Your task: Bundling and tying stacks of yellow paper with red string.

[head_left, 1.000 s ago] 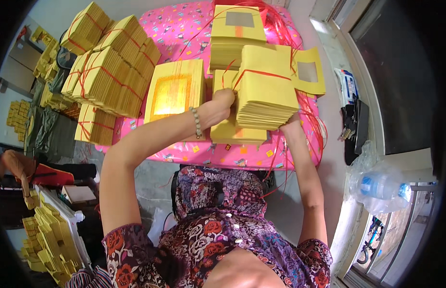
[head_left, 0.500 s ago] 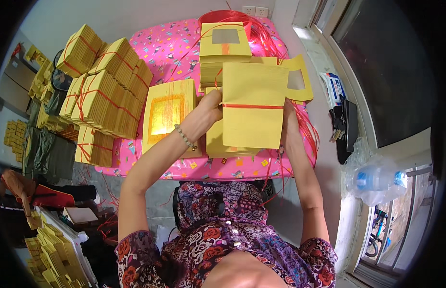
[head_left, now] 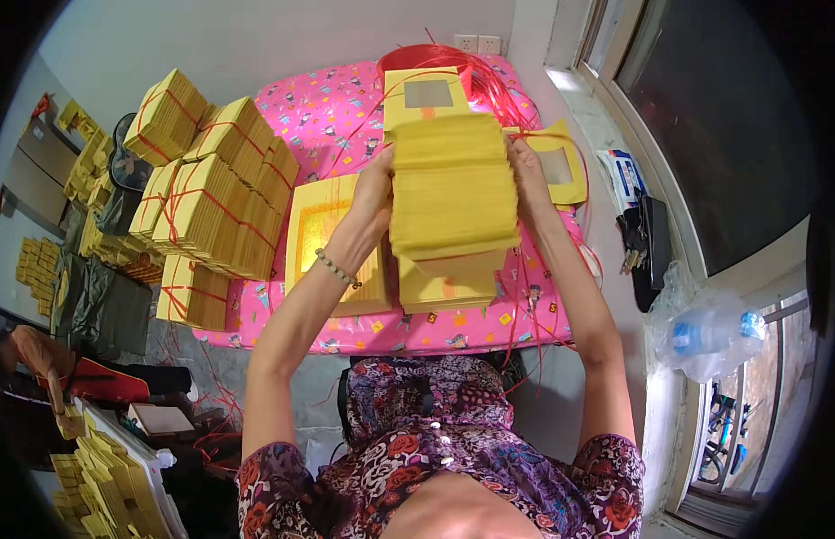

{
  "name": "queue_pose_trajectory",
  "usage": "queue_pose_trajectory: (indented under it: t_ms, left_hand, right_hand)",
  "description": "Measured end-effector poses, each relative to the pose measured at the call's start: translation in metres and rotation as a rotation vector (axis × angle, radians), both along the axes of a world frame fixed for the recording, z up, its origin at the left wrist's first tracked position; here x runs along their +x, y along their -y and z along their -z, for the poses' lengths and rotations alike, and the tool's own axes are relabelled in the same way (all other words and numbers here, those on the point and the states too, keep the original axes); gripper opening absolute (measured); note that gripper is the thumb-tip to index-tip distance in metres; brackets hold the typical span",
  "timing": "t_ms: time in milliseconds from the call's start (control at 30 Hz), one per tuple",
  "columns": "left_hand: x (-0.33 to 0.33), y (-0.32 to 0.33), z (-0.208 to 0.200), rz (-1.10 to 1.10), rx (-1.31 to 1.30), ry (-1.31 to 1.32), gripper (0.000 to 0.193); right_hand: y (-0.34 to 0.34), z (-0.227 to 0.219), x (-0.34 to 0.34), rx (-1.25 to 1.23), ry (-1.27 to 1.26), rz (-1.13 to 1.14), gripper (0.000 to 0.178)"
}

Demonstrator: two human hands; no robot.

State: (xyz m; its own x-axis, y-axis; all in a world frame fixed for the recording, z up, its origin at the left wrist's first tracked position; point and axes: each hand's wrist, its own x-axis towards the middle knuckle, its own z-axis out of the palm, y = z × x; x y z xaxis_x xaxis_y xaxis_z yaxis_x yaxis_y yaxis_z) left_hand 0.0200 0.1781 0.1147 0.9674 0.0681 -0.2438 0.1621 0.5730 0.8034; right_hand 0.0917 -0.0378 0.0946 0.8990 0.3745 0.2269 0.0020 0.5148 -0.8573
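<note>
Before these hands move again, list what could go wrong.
The yellow paper bundle is held at its sides by the left hand and right hand; sheets might slip if either hold loosens. Loose red strips lie close to the right hand and could snag. The piled bundles at the left rise in tiers; a knock might topple the top one.

Bench (head_left: 346, 101) is covered in pink patterned sheeting. Left edge is loaded with tiered yellow bundles (head_left: 206, 199), red-banded. Beside them is set a gold-square stack (head_left: 317, 223). Mid-bench is taken by a near stack (head_left: 448, 290) and a far stack (head_left: 427, 93), both yellow. Rear is occupied by a red basin (head_left: 417, 60) and red strands (head_left: 501, 101); a grey-panelled yellow piece (head_left: 572, 154) is laid at right.
</note>
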Motion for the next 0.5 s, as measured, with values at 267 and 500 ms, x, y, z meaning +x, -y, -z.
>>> queue_pose_trajectory:
  t_ms: [267,500]
  left_hand:
    - [0.004,-0.007,0.015,-0.273,0.195,0.258,0.038]
    - [0.0,0.001,0.025,-0.317,0.3,0.546,0.036]
  right_hand:
    - [-0.013,-0.015,0.021,-0.26,0.394,-0.057,0.024]
    - [-0.004,-0.029,0.035,-0.426,0.457,-0.194,0.023]
